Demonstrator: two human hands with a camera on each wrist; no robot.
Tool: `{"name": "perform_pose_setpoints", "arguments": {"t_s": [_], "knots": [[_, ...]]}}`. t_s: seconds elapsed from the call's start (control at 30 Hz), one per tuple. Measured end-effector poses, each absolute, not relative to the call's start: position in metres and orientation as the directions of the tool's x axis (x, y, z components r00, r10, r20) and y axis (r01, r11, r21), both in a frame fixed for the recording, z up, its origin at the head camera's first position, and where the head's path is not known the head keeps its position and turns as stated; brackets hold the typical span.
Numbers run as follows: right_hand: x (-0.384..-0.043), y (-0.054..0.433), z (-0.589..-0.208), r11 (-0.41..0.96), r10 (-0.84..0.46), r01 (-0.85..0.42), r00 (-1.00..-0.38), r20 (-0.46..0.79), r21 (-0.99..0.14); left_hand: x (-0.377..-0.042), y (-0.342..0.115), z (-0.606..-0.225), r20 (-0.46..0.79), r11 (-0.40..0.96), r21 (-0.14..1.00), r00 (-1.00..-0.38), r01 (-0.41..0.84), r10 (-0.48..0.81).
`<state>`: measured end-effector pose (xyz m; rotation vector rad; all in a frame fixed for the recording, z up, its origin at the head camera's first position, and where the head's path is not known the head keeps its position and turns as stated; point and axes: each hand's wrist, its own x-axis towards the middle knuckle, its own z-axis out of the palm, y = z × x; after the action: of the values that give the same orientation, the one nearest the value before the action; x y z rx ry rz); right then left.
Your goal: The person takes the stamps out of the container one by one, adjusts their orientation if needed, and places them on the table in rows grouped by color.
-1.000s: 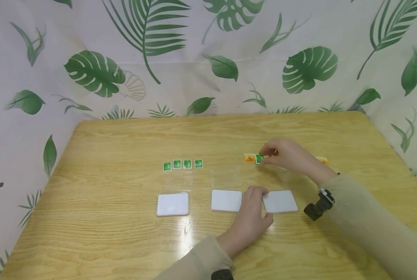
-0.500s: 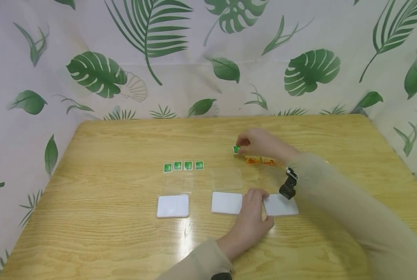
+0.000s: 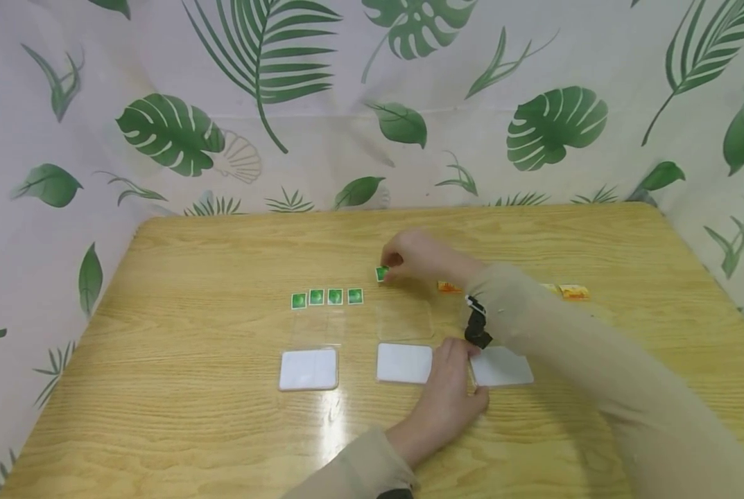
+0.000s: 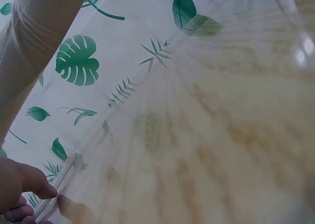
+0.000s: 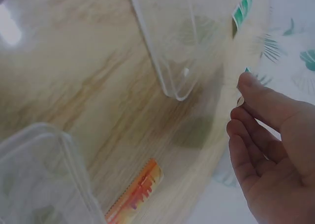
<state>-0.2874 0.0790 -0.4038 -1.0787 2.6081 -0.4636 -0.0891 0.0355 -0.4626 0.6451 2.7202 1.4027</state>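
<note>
My right hand (image 3: 420,254) pinches a small green stamp (image 3: 381,274) between thumb and fingers, above the back middle of the table; only a sliver shows at the fingertips in the right wrist view. Just to the left, several green stamps (image 3: 335,296) lie in a row. My left hand (image 3: 442,402) holds the right-hand white box (image 3: 503,366) by its left side, index finger at the back corner and thumb at the front. In the left wrist view, the thumb (image 4: 37,182) lies on a thin, flat edge.
Middle (image 3: 404,363) and left (image 3: 308,369) white boxes stand alongside. Behind them sit clear plastic trays (image 3: 404,338). Orange stamps (image 3: 574,292) lie at the back right, one partly behind the right forearm (image 3: 534,312). Leaf-patterned cloth (image 3: 322,159) hangs at the table's back edge.
My right hand has lifted the green stamp from beside the orange stamps and carried it left, toward the green row. The left hand has stayed in place.
</note>
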Motion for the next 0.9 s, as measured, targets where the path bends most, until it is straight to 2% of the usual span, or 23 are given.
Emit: {"name": "perform_pose_setpoints", "arguments": {"t_s": [0.4,0.6,0.9], "knots": [[-0.284,0.064,-0.411,0.609,-0.784,-0.665,-0.588,-0.2,-0.433,-0.088,0.036,-0.461,0.172,0.516,0.784,-0.92,0.345,0.353],[-0.283,0.062,-0.412,0.596,-0.8,-0.693,-0.555,-0.227,-0.405,-0.088,0.036,-0.462,0.181,0.521,0.778,-0.919,0.351,0.349],[-0.278,0.062,-0.407,0.598,-0.799,-0.69,-0.551,-0.24,-0.409,-0.088,0.036,-0.461,0.163,0.523,0.782,-0.921,0.339,0.352]]}}
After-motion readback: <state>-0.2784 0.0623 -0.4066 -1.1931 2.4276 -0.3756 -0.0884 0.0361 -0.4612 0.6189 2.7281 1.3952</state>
